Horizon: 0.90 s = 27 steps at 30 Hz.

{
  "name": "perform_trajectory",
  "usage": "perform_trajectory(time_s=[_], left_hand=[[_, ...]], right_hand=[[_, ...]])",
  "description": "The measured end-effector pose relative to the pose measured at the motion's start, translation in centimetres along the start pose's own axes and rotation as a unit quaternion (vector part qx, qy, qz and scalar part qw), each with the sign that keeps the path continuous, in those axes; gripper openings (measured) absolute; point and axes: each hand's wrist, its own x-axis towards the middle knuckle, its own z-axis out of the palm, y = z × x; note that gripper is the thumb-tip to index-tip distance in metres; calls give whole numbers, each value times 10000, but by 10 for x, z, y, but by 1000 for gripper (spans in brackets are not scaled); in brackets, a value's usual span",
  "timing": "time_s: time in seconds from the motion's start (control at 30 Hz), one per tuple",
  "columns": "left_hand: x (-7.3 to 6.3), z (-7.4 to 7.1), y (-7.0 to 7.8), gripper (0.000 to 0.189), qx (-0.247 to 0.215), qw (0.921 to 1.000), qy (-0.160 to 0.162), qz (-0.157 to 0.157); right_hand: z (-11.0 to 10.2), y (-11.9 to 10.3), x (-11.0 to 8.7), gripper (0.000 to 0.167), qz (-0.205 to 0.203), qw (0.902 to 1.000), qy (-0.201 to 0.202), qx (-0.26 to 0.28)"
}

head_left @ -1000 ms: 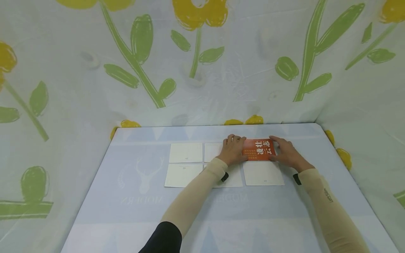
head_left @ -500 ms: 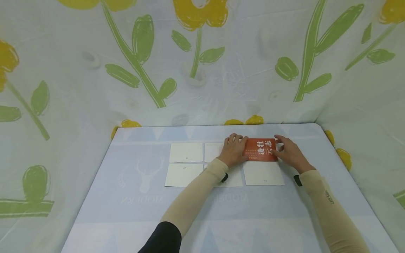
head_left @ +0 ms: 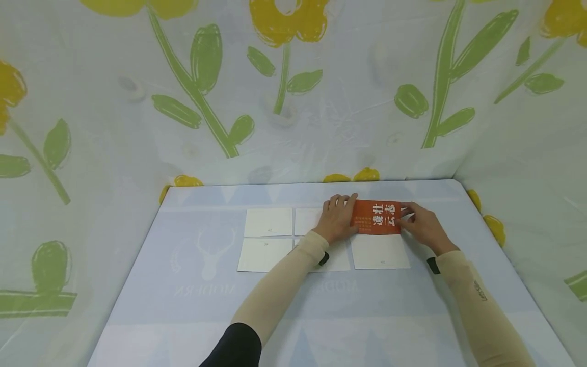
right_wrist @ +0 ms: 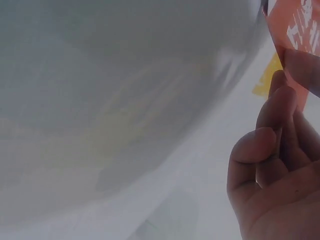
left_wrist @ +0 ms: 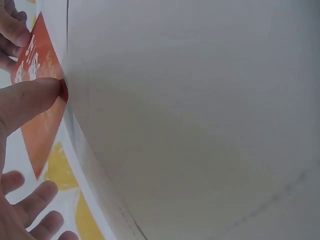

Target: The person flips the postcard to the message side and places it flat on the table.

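A red card [head_left: 377, 217] with white printed characters lies at the back right of a group of white cards [head_left: 381, 252]. My left hand [head_left: 335, 220] is at its left end. In the left wrist view, the left thumb [left_wrist: 37, 95] rests straight on the card's face, while the other fingers spread loosely beyond its edge. At the right end, my right hand [head_left: 425, 228] pinches the card's edge. The right wrist view has the thumb [right_wrist: 305, 72] on the printed face and the other fingers curled by the edge. My left forearm and hand partly cover two white cards.
Two more white cards, one at the back [head_left: 269, 223] and one in front [head_left: 264, 255], lie at the left of the group. The pale blue table [head_left: 183, 300] meets a flower-printed curtain [head_left: 348, 102] at the back and sides.
My right hand's fingers have shifted right from over the card's end to its right edge, and the card now lies slightly further right. The left hand has barely moved.
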Motion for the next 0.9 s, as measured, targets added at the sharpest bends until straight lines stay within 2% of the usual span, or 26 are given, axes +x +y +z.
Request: perform_trajectory(time_s=[0.13,0.23,0.3,0.37,0.47,0.57,0.67,0.9], left_hand=[[0,0,-4,91,-270,9994,-3,-235],[-2,-4,-8,71,-761,9963,75,-392],[-4,-9,-9,53,-1432,9884,63,-501],[-8,-15,-10,40,-2111,9755,-25,-614],[-12,-21,-10,34,-2759,9577,-216,-796],[-15,-22,-9,34,-2880,9531,-281,-890],[-17,-20,-9,33,-3041,9477,-269,-935],[-21,-18,-11,30,-3511,9324,-210,-837]], right_hand=[[-2,0,-4,52,-84,9998,194,70],[-3,0,-8,46,-103,9995,292,88],[-4,0,-10,42,-106,9993,357,83],[-4,0,-12,40,-143,9990,402,92],[-4,-1,-15,36,-296,9981,531,59],[-4,-2,-18,36,-451,9969,648,1],[-5,-3,-21,37,-427,9969,658,-25],[-6,-1,-24,49,-118,9992,221,320]])
